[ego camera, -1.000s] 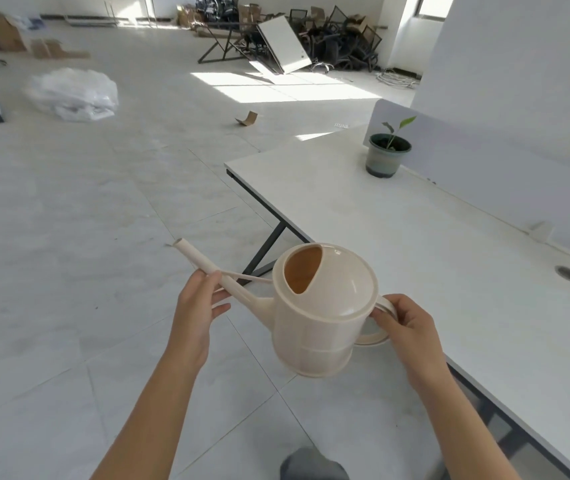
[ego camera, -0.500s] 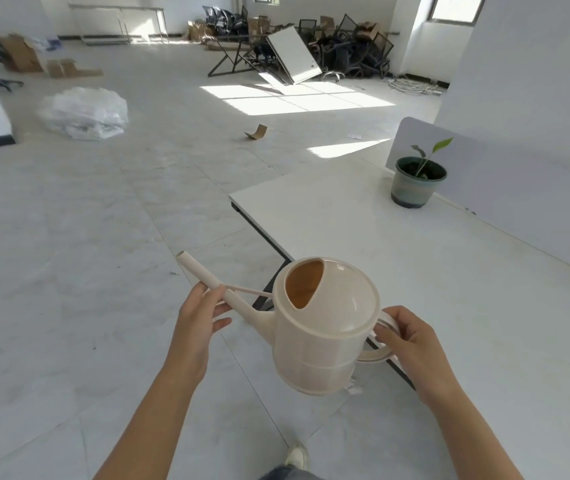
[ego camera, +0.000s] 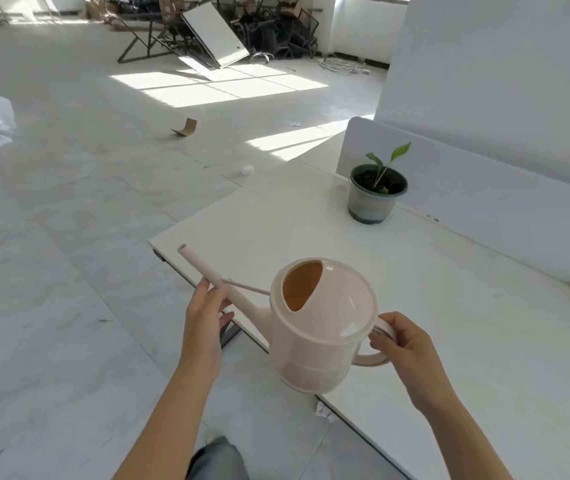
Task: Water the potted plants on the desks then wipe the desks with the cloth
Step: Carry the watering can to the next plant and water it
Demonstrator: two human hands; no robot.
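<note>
Head view
- Can: the cream watering can (ego camera: 321,327) is held in the air over the near left edge of the desk (ego camera: 467,323). It sits roughly level with its fill hole up, and the spout (ego camera: 203,268) aims far and left.
- Left hand: the left hand (ego camera: 203,317) has its fingers curled about the spout midway along, thumb loose below. It looks like a steadying hold.
- Right hand: the right hand (ego camera: 404,348) has its fingers wrapped round the loop handle (ego camera: 373,358) on the can's right side.
- Plant: the potted plant (ego camera: 377,192), a small seedling in a grey-green pot, stands far right on the desk. It is just in front of the white divider panel (ego camera: 484,188) and well apart from the spout tip.
- Cloth: none can be made out for certain.
- Step: likely the approach to watering. Nothing pours, and the wiping is not yet begun.
- Next move: the spout points left of the pot, so the can probably has to swing right and go farther until the tip is over the soil. The handle end would then rise slowly to pour, with the left hand guiding the aim at the narrow pot.
</note>
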